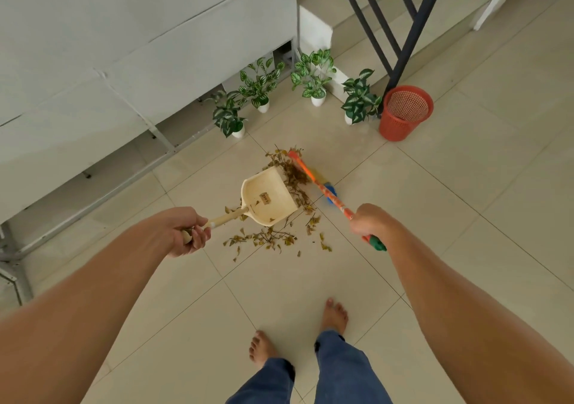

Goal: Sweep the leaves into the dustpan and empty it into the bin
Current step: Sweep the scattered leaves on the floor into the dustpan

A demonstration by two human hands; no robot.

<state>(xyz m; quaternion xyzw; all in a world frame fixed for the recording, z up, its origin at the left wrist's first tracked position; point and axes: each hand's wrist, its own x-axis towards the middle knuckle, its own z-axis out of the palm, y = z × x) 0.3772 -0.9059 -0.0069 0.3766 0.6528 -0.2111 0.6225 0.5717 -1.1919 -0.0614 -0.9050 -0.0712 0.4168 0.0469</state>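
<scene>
Both grips closed: left hand [189, 233] holds dustpan [268, 197], right hand [368, 220] holds broom [313, 180]; keep the dustpan lip flat against the floor [466, 201] while drawing leaves [295, 175] inward

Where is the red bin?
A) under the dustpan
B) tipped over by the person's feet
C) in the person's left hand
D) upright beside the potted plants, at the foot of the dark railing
D: the red bin stands upright beside a potted plant, below the dark railing.
</scene>
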